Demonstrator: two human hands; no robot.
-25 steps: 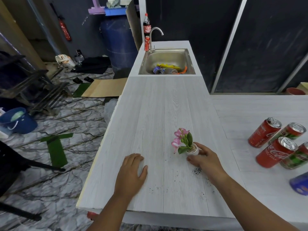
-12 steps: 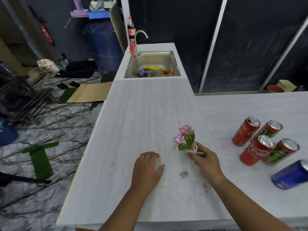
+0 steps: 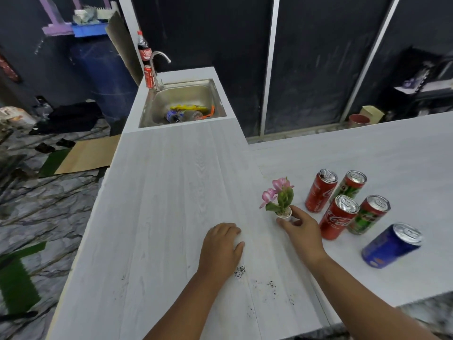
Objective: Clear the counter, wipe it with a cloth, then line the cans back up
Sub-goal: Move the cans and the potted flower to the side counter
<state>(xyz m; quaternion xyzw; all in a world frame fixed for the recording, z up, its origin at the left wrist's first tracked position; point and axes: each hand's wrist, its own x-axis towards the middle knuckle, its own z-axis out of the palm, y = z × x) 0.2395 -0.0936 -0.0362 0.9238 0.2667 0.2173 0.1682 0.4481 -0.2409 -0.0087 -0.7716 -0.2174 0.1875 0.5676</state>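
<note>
My right hand [image 3: 302,229] grips the small white pot of a pink flower plant [image 3: 279,200], just left of the cans. My left hand [image 3: 221,249] rests palm down on the white wood-grain counter [image 3: 171,192], fingers together, holding nothing. Several cans stand to the right: two red cola cans [image 3: 320,191] [image 3: 338,218], two red-and-green cans [image 3: 351,184] [image 3: 369,215] and a blue can [image 3: 391,245]. Dark soil crumbs [image 3: 240,271] lie scattered near my left wrist. No cloth is in view.
A steel sink [image 3: 182,104] with wrappers and a plastic bottle in it sits at the counter's far end, with a tap, a red can [image 3: 148,76] and a cola bottle [image 3: 143,49] beside it. The counter's left edge drops to a marble-patterned floor.
My right hand has carried the flower pot to the right, closer to the cans. My left hand slid right along the counter. The view swung right, so the blue can shows fully.
</note>
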